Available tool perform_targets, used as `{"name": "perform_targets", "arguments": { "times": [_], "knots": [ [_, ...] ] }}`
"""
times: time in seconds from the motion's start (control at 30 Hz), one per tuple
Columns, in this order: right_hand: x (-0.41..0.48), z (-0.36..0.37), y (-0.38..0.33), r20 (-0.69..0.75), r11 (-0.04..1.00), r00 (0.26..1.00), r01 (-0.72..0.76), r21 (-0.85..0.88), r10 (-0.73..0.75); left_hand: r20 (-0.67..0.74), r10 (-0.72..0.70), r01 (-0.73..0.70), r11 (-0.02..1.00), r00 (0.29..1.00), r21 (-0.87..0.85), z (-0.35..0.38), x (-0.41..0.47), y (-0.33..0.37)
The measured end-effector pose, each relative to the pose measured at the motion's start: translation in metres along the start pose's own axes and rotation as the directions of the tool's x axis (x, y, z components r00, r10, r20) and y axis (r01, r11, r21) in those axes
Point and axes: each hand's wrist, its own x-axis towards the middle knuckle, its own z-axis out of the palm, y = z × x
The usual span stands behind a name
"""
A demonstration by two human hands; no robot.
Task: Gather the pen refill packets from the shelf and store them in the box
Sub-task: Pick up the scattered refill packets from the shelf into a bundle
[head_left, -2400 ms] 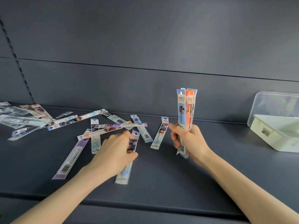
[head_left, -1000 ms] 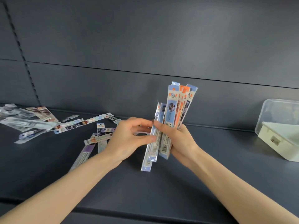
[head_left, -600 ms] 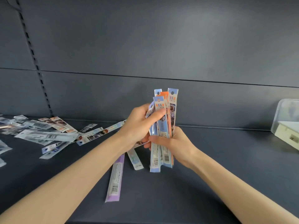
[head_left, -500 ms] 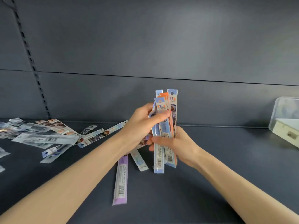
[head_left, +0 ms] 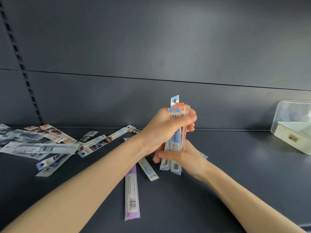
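The 2 hands meet over the middle of the shelf [head_left: 235,174], both wrapped round 1 bundle [head_left: 175,144] of refill packets held upright. The left hand [head_left: 165,130] grips the bundle's upper part, fingers curled over the front so that only the blue and orange header tabs stick out above them. The right hand [head_left: 180,154] grips the lower part from the other side, thumb across the front, and the barcoded bottom ends hang out below it. Whether those ends touch the shelf cannot be told.

A purple packet [head_left: 132,194] lies flat on the shelf just below the left forearm, pointing toward the camera. Beside it a pale packet [head_left: 149,169] lies at a slant, its upper end hidden under the hands. Further left, loose packets [head_left: 42,146] lie scattered and overlapping, reaching to the frame's edge.

The box [head_left: 293,140], white, sits at the far right of the shelf, well apart from the hands, with its clear lid [head_left: 294,111] tilted up behind it against the dark back panel [head_left: 151,56].
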Motion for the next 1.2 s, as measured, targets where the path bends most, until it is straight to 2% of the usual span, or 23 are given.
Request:
{"name": "perform_targets", "arguments": {
  "times": [0.1,0.27,0.33,0.37,0.43,0.53,0.6,0.73,0.9,1.0,1.03,1.13,1.2],
  "knots": [
    [0.0,0.001,0.0,-0.016,0.999,1.0,0.023,0.04,-0.022,0.003,0.026,-0.026,0.993,1.0,0.112,0.001,0.005,0.001],
    [0.002,-0.007,-0.001,-0.165,0.991,0.985,-0.031,0.13,0.053,0.061,-0.007,0.003,0.997,0.998,0.072,-0.006,0.013,0.002],
    [-0.001,-0.02,-0.003,-0.201,0.993,0.978,-0.044,0.107,0.065,0.121,-0.092,0.069,0.981,0.988,0.179,-0.014,0.015,-0.006],
    [-0.003,-0.026,-0.004,-0.205,0.994,0.977,-0.044,0.104,0.065,0.117,-0.141,0.103,0.953,0.983,0.285,-0.019,0.014,-0.013],
    [-0.006,-0.04,-0.003,-0.214,0.989,0.973,-0.055,0.14,0.085,0.021,-0.219,0.176,0.832,0.975,0.526,-0.025,0.009,-0.028],
    [-0.009,-0.058,0.001,-0.205,0.989,0.973,-0.08,0.125,0.105,-0.034,-0.294,0.203,0.566,0.955,0.799,-0.035,-0.001,-0.05],
    [-0.008,-0.067,0.003,-0.19,0.995,0.977,-0.086,0.043,0.093,-0.076,-0.34,0.229,0.437,0.937,0.87,-0.04,-0.002,-0.063],
    [-0.003,-0.082,0.002,-0.167,0.994,0.98,-0.112,-0.006,0.109,-0.19,-0.279,0.272,0.297,0.941,0.915,-0.038,0.008,-0.074],
    [-0.001,-0.095,0.005,-0.154,0.99,0.979,-0.126,0.062,0.134,-0.257,-0.408,0.422,0.392,0.876,0.817,-0.039,0.021,-0.073],
    [-0.002,-0.096,0.011,-0.173,0.994,0.98,-0.081,0.077,0.093,-0.3,-0.378,0.453,0.43,0.876,0.781,-0.036,0.023,-0.063],
    [-0.003,-0.096,0.012,-0.181,0.994,0.98,-0.066,0.082,0.08,-0.322,-0.321,0.447,0.487,0.891,0.751,-0.032,0.023,-0.057],
    [-0.003,-0.097,0.011,-0.219,0.991,0.974,-0.028,0.132,0.057,-0.413,-0.109,0.334,0.783,0.904,0.525,-0.007,0.022,-0.034],
    [-0.003,-0.097,0.006,-0.262,0.982,0.965,0.027,0.185,0.023,-0.406,-0.11,0.265,0.899,0.907,0.349,0.015,0.021,-0.023]
  ]
}}
